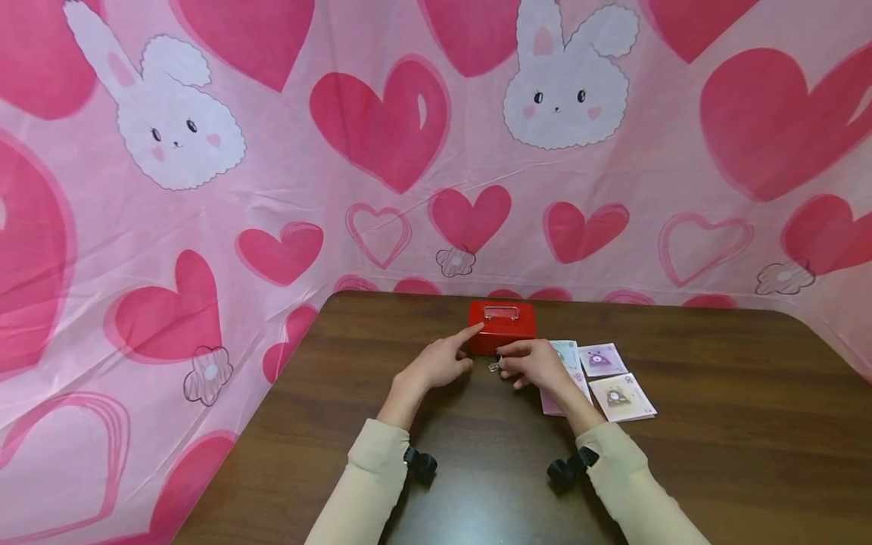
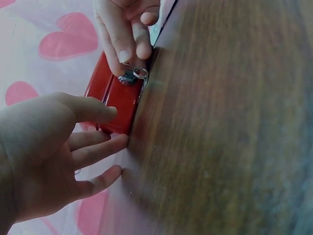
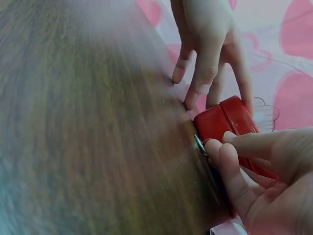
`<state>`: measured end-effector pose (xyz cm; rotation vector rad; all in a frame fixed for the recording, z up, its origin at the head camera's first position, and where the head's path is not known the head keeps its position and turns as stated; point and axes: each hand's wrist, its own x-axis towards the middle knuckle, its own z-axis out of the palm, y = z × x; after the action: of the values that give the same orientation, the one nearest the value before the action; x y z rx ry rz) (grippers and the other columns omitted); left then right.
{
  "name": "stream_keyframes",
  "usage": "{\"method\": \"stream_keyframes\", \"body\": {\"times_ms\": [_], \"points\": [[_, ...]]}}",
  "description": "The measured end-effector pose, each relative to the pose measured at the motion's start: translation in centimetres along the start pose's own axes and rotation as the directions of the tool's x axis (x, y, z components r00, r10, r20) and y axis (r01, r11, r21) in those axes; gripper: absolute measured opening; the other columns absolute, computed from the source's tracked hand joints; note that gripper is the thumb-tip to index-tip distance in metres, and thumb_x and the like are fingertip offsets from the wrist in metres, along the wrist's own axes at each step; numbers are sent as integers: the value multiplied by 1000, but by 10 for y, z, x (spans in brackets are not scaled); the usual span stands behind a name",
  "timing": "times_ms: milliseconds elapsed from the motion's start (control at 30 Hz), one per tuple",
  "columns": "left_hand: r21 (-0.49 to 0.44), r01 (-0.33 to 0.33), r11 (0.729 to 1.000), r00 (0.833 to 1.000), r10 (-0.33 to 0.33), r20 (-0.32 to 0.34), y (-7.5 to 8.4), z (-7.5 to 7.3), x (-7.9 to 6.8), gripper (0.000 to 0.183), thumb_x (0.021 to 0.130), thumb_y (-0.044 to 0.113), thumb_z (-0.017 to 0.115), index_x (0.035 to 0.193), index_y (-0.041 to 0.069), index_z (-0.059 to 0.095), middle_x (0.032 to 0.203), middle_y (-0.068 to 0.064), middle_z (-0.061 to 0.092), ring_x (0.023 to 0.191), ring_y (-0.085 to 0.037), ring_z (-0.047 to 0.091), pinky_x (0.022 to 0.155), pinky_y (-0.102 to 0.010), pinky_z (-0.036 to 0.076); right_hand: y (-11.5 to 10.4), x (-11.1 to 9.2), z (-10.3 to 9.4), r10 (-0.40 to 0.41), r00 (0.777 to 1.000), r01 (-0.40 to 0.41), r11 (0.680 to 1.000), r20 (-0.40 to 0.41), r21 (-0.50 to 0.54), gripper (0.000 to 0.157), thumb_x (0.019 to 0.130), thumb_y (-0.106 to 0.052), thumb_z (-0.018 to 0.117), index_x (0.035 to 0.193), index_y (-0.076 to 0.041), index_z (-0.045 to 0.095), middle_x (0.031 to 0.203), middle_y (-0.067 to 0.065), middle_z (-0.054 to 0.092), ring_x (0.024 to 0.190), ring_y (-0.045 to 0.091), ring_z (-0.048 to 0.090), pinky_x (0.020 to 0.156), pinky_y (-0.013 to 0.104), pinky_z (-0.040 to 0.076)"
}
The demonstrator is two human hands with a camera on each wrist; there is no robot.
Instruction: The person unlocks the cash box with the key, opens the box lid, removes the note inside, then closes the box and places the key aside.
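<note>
A small red cash box (image 1: pixel 502 341) with a metal handle (image 1: pixel 500 312) on its lid stands near the table's far edge. At its left end is my left hand (image 1: pixel 439 365), index finger stretched onto the lid, the other fingers at or beside the side wall. My right hand (image 1: pixel 534 365) pinches a small key at the lock on the front; the fingers partly cover it. A key ring (image 2: pixel 142 73) with metal keys hangs there. In the right wrist view, the right thumb and fingers (image 3: pixel 230 159) meet at the metal piece (image 3: pixel 199 143) by the box (image 3: pixel 234 115).
Right of the box lie stacks of play banknotes: a purple note (image 1: pixel 602 360), a yellowish stack (image 1: pixel 621 397) and a bluish and pink pile (image 1: pixel 567 353) partly behind the right hand. The brown wooden table (image 1: pixel 736 454) meets a pink heart-patterned cloth (image 1: pixel 286 151) behind.
</note>
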<state>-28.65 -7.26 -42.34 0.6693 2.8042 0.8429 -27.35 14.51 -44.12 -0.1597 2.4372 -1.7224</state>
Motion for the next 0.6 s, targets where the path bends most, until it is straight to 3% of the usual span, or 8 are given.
{"method": "stream_keyframes", "body": {"times_ms": [400, 600], "points": [[-6, -10, 1000, 1000, 10, -10, 0, -1, 0, 68, 95, 19, 61, 155, 36, 33, 109, -3, 67, 89, -17, 59, 87, -38, 52, 1, 1, 1, -14, 999, 14, 1000, -29, 16, 29, 92, -5, 66, 118, 7, 68, 92, 20, 75, 65, 15, 71, 53, 29, 57], [-6, -6, 1000, 1000, 6, -10, 1, -1, 0, 68, 96, 19, 60, 155, 36, 32, 110, -4, 67, 88, -17, 59, 86, -37, 52, 0, 0, -1, -32, 999, 32, 998, -2, 55, 31, 92, -3, 66, 119, 12, 66, 90, 23, 74, 63, 13, 69, 56, 31, 59]]}}
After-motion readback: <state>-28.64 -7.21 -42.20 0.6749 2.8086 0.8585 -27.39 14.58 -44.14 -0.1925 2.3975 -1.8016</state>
